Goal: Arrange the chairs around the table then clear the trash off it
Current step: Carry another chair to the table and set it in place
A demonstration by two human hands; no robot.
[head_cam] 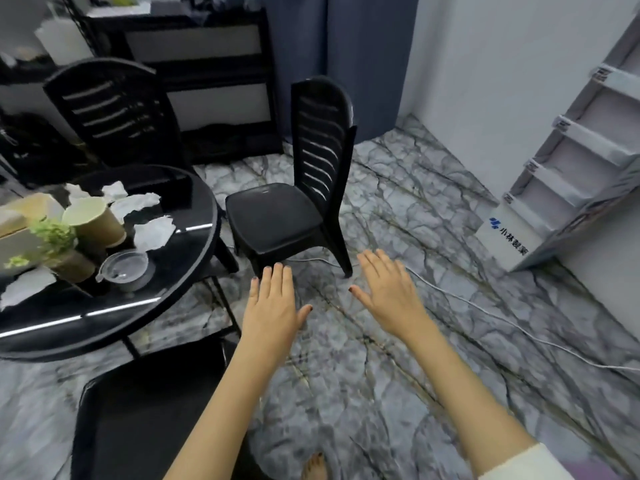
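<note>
A round black glass table (180, 282) stands at the left. On it lie several crumpled white tissues (154, 232), a brown paper cup (95, 220) and a clear plastic lid (126, 270). A black slatted chair (287, 216) stands on the floor to the table's right, its seat facing the table. A second black chair (110, 109) stands behind the table. Part of a third black chair (149, 410) shows at the bottom left. My left hand (273, 306) and my right hand (388, 289) are held out flat over the floor, fingers straight, short of the middle chair and touching nothing.
A small potted plant (55, 244) and a tissue box (20, 220) sit on the table. A black shelf unit (207, 81) and a blue curtain (346, 46) stand behind. At the right is a white cardboard display rack (571, 168). A white cable (485, 313) runs across the marble floor.
</note>
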